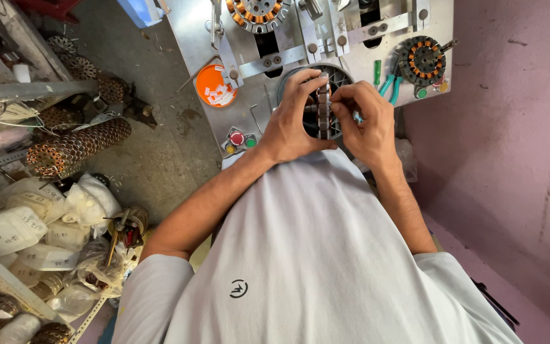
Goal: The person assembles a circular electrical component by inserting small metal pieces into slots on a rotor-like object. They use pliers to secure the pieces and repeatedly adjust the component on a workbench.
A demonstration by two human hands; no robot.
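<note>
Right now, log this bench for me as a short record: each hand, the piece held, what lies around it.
left hand: grips the stator core from its left side
right hand: fingertips pinch the core's right edge
stator core: held edge-on, bare slots, over the metal bench
wound stator: on bench, far right
pliers: green-handled, beside it
orange dish: holds white slips

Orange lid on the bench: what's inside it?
The orange lid holds a heap of small white slips. A metal bracket covers its right edge; whatever lies beneath the slips is hidden.
</note>
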